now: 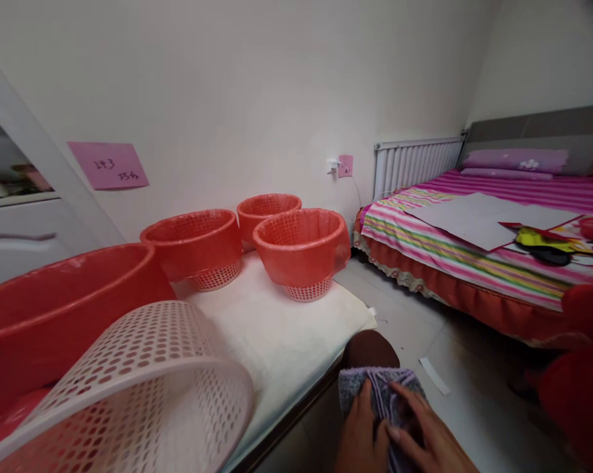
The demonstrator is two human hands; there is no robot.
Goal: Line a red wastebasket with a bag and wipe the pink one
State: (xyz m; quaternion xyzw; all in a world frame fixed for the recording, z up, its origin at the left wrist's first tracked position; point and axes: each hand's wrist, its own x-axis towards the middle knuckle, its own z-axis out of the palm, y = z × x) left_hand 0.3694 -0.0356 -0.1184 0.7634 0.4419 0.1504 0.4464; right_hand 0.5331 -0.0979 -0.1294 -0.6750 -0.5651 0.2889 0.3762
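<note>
Low in the view, a folded cloth (pixel 348 389) of speckled grey with lavender edging and strips lies over a knee in dark brown (pixel 370 348). My left hand (pixel 363 430) is on its near left part, with the fingers bent and pressed onto the fabric. From the right, my right hand (pixel 427 430) grips the same cloth, its index finger stretched along the lavender strips and its thumb close to the left hand. The lower end of the cloth is hidden behind both hands and the frame edge.
Left of my hands, a pale perforated basket (pixel 163 335) lies tipped on a cream-covered surface (pixel 277 328). Red baskets (pixel 301 259) stand behind it. A bed (pixel 425 269) holds white sheets (pixel 474 217) at right. A white strip (pixel 434 376) lies on the floor.
</note>
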